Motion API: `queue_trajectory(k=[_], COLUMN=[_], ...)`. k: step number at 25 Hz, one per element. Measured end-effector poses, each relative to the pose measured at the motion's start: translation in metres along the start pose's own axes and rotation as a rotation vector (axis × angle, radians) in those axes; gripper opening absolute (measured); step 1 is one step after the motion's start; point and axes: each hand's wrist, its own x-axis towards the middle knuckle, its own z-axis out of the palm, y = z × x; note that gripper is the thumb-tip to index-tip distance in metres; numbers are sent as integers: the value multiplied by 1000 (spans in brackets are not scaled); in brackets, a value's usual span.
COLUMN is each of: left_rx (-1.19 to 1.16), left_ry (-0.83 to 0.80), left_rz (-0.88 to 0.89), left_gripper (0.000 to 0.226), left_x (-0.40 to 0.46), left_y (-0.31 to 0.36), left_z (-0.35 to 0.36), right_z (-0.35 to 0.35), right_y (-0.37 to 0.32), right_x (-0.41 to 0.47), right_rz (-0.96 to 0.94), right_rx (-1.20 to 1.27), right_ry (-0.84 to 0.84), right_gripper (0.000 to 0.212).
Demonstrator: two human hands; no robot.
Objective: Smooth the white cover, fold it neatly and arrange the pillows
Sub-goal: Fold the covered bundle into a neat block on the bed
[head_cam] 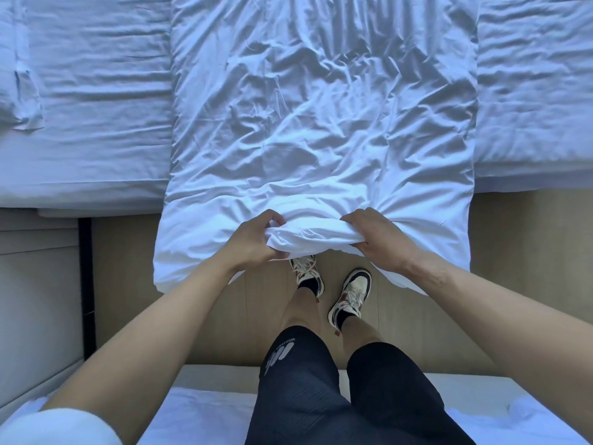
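Both hands' grip (313, 236) — bunched white cover (321, 123) edge

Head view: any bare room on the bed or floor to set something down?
Free: the bed sheet left of the white cover, another strip right of it, and floor right of the overhang. Crowded: cover's near edge, bunched in left hand and right hand, shoes below.

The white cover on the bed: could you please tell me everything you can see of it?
The white cover is a padded, heavily creased cloth lying as a long strip across the bed, its near end hanging over the edge above the floor. The left hand and right hand each grip its bunched near edge.
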Motion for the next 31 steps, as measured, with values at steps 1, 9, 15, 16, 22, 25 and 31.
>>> queue_trajectory(k=[1, 9, 15, 16, 22, 25, 31], left_rx=[6, -88, 414, 444, 181, 43, -16], left_ry=[2, -141, 76, 73, -61, -86, -85], left_rz=[-21, -128, 48, 67, 30, 10, 38], left_gripper=[48, 48, 61, 60, 67, 63, 64], left_x=[2, -2, 12, 12, 3, -5, -9], left_y=[1, 8, 10, 12, 22, 31, 34], left_z=[0, -15, 5, 5, -5, -12, -16], right_z=[1, 14, 15, 16, 22, 12, 10], right_y=[2, 7, 10, 11, 4, 0, 9], right_x=[-1, 1, -3, -5, -13, -17, -16], right_rz=[-6, 30, -7, 0, 53, 45, 167], right_rx=[-2, 2, -67, -74, -25, 49, 125], right_ry=[0, 37, 60, 52, 109, -45, -22], right_gripper=[42, 46, 55, 58, 71, 95, 94])
